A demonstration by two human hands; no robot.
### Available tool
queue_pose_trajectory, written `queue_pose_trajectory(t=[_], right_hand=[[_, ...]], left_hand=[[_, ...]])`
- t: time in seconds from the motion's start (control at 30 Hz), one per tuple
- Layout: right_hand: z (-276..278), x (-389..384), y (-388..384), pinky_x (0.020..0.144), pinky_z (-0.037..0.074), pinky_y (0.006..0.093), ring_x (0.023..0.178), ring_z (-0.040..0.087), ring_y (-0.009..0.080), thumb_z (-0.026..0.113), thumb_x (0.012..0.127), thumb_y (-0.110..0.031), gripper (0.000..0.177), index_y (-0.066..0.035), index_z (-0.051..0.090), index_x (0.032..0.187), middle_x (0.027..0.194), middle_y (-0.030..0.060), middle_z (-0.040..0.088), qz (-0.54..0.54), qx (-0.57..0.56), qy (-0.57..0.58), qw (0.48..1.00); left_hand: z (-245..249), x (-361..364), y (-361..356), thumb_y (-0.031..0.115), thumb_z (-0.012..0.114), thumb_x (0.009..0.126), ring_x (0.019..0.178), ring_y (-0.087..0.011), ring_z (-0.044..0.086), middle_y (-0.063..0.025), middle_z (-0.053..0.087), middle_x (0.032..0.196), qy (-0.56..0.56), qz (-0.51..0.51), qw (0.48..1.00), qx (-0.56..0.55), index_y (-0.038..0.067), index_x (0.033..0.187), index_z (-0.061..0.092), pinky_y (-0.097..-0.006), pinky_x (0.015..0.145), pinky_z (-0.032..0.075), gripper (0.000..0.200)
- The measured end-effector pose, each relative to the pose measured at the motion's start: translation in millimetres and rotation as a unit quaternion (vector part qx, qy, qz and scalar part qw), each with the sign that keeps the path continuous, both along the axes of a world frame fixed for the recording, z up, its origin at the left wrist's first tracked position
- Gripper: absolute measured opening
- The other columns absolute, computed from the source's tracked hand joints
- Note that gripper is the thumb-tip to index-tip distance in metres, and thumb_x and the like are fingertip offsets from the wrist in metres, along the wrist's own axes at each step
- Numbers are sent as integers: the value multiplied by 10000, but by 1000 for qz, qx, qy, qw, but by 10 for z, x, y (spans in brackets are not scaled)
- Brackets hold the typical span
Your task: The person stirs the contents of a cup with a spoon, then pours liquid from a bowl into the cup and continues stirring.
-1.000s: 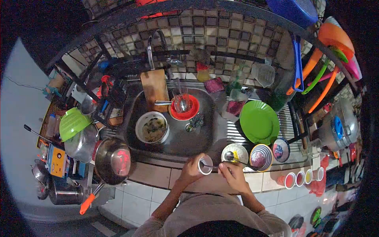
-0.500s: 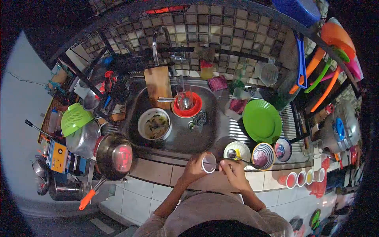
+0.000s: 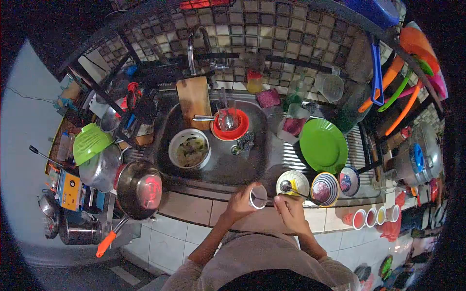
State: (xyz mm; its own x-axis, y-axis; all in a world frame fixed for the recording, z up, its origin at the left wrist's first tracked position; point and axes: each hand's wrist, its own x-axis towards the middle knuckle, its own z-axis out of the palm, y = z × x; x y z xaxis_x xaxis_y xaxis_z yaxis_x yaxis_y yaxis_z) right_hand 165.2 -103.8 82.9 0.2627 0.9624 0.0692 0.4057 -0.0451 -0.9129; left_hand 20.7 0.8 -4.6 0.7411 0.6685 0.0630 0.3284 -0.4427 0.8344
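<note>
My left hand (image 3: 239, 203) is closed around a small white cup (image 3: 258, 197), its mouth turned up toward me. My right hand (image 3: 291, 212) is pinched on a thin dark utensil (image 3: 261, 198) that reaches into the cup; its working end is hidden. Just beyond my right hand is a pale bowl (image 3: 294, 177) with a dark spoon (image 3: 287, 186) and something yellow in it. Beside that stand a striped bowl (image 3: 332, 180) with pinkish contents and a patterned bowl (image 3: 357, 184) with blue and pink contents.
The sink (image 3: 228, 167) holds a white pot (image 3: 172, 150) of murky contents, a red bowl (image 3: 242, 131) and a cutting board (image 3: 193, 99). A green plate (image 3: 323, 145) lies on the drainboard. At right stand several filled cups (image 3: 359, 219); a frying pan (image 3: 131, 182) is at left.
The view has shifted slightly. My left hand still has the cup, and my right hand has moved slightly right and down, drawing the utensil a little outward.
</note>
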Motion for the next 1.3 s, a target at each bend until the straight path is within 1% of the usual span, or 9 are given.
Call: queue_pose_trajectory(t=[0.13, 0.23, 0.33, 0.43, 0.5, 0.6, 1.13, 1.2, 1.3], right_hand=[[-69, -1, 4, 471, 363, 288, 464, 448, 177, 425, 865, -241, 346, -7, 514, 626, 504, 77, 453, -14, -10, 107, 994], [-39, 21, 20, 469, 360, 278, 471, 446, 142, 421, 869, -249, 356, -8, 507, 621, 500, 55, 442, 7, 13, -32, 999], [-67, 14, 15, 477, 359, 292, 474, 442, 167, 423, 867, -236, 341, 1, 508, 637, 511, 79, 443, -4, -21, 115, 993], [38, 11, 30, 484, 354, 291, 482, 426, 166, 420, 866, -220, 329, 5, 504, 641, 520, 86, 443, 8, 9, -5, 1000], [49, 10, 7, 495, 353, 305, 484, 412, 200, 429, 858, -199, 305, 12, 500, 649, 528, 115, 429, -2, -32, 120, 992], [73, 1, 48, 492, 350, 300, 482, 413, 189, 434, 857, -199, 306, 11, 499, 644, 525, 107, 433, -16, 12, 13, 1000], [-68, 42, 34, 476, 352, 289, 468, 429, 168, 428, 861, -223, 322, -2, 512, 643, 504, 80, 437, 20, 3, -8, 1000], [-117, 56, 20, 463, 348, 290, 461, 429, 158, 424, 864, -230, 335, -5, 503, 629, 496, 77, 430, 27, -33, 95, 995], [-115, 39, 79, 460, 352, 278, 453, 429, 150, 419, 868, -244, 351, -10, 495, 617, 484, 74, 424, 43, 22, 7, 999]], left_hand=[[-71, -6, 15, 214, 740, 541, 989, -309, 493, -131, 519, 1066, 1, 4, 1000, 19, 71, 1144, 391, -383, 839, 380, 710], [-36, -3, 14, 212, 741, 541, 996, -306, 489, -131, 516, 1074, -3, 4, 1000, 27, 69, 1145, 390, -379, 843, 378, 713], [23, -10, -1, 210, 742, 542, 1001, -302, 487, -132, 512, 1080, -5, 9, 1000, 27, 66, 1147, 389, -379, 844, 378, 715], [15, -5, -4, 215, 741, 547, 999, -302, 489, -132, 515, 1077, -12, 12, 999, 37, 65, 1150, 387, -379, 845, 378, 716], [-26, -10, -3, 220, 741, 550, 996, -303, 491, -131, 518, 1073, -8, 13, 999, 39, 64, 1153, 385, -379, 845, 378, 717], [-72, -15, -15, 228, 739, 558, 987, -306, 495, -131, 519, 1069, -21, 14, 998, 62, 67, 1154, 385, -381, 844, 378, 712], [-89, -5, -40, 237, 739, 556, 955, -309, 509, -144, 525, 1047, -36, 32, 998, 48, 67, 1139, 401, -380, 788, 408, 695], [-80, -27, -49, 234, 737, 559, 945, -309, 516, -143, 531, 1038, -41, 39, 995, 76, 70, 1136, 405, -378, 782, 412, 686], [4, -73, -97, 223, 732, 566, 928, -308, 525, -135, 538, 1025, -52, 56, 995, 57, 79, 1132, 409, -379, 791, 409, 668]])
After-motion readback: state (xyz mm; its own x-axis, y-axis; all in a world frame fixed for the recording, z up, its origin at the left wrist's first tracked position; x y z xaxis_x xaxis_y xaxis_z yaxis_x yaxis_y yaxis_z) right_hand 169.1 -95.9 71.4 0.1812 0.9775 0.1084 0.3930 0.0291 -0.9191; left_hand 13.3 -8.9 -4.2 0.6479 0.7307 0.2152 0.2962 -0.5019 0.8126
